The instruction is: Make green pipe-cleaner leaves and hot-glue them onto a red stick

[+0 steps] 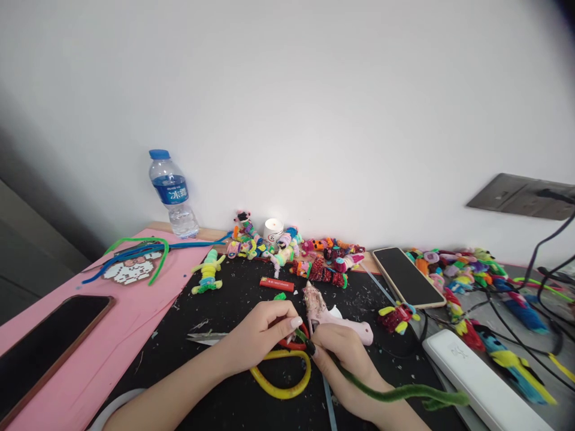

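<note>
Pinching the green pipe cleaner [395, 393] with both hands, I have it at the hub of my clock, twelve being toward the wall. My left hand [260, 335] closes thumb and fingers at its near end; my right hand [344, 359] grips it just beside them, and the long tail runs across my right wrist toward four o'clock. Under my fingers are the scissors [209, 339], red handles partly hidden, blades pointing to nine. The yellow loop [282, 393] lies at seven, close by. At one o'clock, just beyond my right hand, the pink glue gun [354, 327] rests on the black mat [238, 293]. A red printed strip [277, 285] sits at eleven, the yellow-and-green figure [208, 274] at ten, and a phone [408, 278] at two, well apart from my hands.
</note>
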A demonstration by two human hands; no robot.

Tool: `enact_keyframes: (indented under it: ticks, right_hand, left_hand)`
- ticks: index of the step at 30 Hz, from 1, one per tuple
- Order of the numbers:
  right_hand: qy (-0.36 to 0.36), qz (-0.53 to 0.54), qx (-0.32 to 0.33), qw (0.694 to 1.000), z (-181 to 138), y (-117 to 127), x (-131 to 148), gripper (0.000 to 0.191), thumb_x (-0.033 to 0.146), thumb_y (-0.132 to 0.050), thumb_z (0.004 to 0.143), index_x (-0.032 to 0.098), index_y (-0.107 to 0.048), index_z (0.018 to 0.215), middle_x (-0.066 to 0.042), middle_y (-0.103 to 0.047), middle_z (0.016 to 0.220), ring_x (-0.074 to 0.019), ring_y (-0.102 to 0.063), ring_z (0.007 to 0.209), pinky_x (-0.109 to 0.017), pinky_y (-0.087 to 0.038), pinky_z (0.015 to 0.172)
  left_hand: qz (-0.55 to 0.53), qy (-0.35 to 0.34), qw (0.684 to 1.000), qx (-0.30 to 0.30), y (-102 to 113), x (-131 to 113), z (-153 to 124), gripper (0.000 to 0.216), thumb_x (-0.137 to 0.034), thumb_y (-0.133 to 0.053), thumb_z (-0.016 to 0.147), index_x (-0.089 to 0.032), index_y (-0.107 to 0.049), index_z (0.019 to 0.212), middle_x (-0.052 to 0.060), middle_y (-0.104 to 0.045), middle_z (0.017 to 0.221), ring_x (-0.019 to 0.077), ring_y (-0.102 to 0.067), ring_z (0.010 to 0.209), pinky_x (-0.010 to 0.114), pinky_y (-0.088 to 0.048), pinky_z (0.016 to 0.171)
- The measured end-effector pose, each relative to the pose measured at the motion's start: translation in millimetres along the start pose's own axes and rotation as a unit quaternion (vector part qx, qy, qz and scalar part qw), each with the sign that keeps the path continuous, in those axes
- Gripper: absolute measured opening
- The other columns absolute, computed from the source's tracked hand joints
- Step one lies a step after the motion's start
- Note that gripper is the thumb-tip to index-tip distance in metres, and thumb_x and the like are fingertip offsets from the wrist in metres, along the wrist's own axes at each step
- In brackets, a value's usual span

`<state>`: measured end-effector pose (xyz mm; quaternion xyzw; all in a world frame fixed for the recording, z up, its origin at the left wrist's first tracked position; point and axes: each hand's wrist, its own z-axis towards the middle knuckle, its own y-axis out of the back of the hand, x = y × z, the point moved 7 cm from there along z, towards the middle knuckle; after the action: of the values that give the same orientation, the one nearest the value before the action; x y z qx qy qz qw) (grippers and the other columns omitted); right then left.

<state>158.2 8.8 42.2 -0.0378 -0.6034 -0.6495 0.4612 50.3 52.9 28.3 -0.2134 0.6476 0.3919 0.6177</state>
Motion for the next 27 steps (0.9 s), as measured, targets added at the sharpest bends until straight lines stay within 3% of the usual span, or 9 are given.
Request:
enact_keyframes:
  ticks: [7,10,13,19,22,27]
  right_hand:
    - [-0.008,0.03,-0.011,0.999,0,3,-2,0.023,0.018,-0.033,0.089,0.02,-0.032,0.066,0.004,-0.037,0.061,-0.0109,-0.037,0.057,-0.024,-0.028,0.054]
    - [-0.025,0.022,-0.032,0.999,0,6,-6,0.027,0.019,-0.034,0.09,0.02,-0.029,0.064,0.004,-0.035,0.059,-0.0104,-0.035,0.056,-0.023,-0.026,0.053]
    - [-0.037,0.004,-0.048,0.998,-1,8,-9,0.029,0.02,-0.034,0.09,0.02,-0.027,0.062,0.005,-0.034,0.058,-0.0097,-0.034,0.053,-0.023,-0.025,0.051]
    - [-0.028,-0.015,-0.063,0.998,-1,10,-8,0.029,0.019,-0.035,0.09,0.02,-0.029,0.062,0.005,-0.037,0.057,-0.0092,-0.035,0.052,-0.022,-0.026,0.05]
    - [-0.031,-0.018,-0.068,0.997,-1,10,-8,0.03,0.02,-0.037,0.09,0.02,-0.029,0.061,0.005,-0.038,0.056,-0.0091,-0.036,0.052,-0.021,-0.026,0.05]
    - [-0.033,-0.004,-0.067,0.997,-1,10,-8,0.026,0.02,-0.038,0.09,0.019,-0.042,0.064,0.003,-0.046,0.058,-0.0099,-0.042,0.053,-0.021,-0.031,0.051]
  left_hand:
    - [0.041,-0.022,0.998,-0.033,5,-4,-1,0.032,-0.032,-0.038,0.09,-0.015,-0.046,0.064,-0.003,-0.044,0.061,0.0107,-0.04,0.059,0.021,-0.032,0.056]
    - [0.095,-0.035,0.987,-0.124,22,-7,-2,0.03,-0.03,-0.035,0.092,-0.016,-0.051,0.07,-0.002,-0.047,0.066,0.012,-0.044,0.062,0.022,-0.034,0.06]
    - [0.183,-0.027,0.961,-0.203,37,-5,-4,0.023,-0.027,-0.036,0.091,-0.017,-0.056,0.089,0.001,-0.052,0.081,0.0133,-0.047,0.065,0.024,-0.037,0.063]
    - [0.308,-0.005,0.939,-0.152,32,14,1,0.026,-0.023,-0.045,0.085,-0.024,-0.055,0.108,0.004,-0.051,0.108,0.0196,-0.054,0.09,0.03,-0.041,0.081]
    - [0.319,-0.007,0.939,-0.124,27,20,2,0.021,-0.016,-0.043,0.084,-0.023,-0.057,0.098,0.004,-0.053,0.104,0.0197,-0.053,0.093,0.031,-0.04,0.083]
    - [0.285,-0.008,0.949,-0.135,30,23,3,0.01,-0.012,-0.044,0.082,-0.019,-0.051,0.083,0.003,-0.055,0.088,0.0173,-0.053,0.08,0.028,-0.042,0.071]
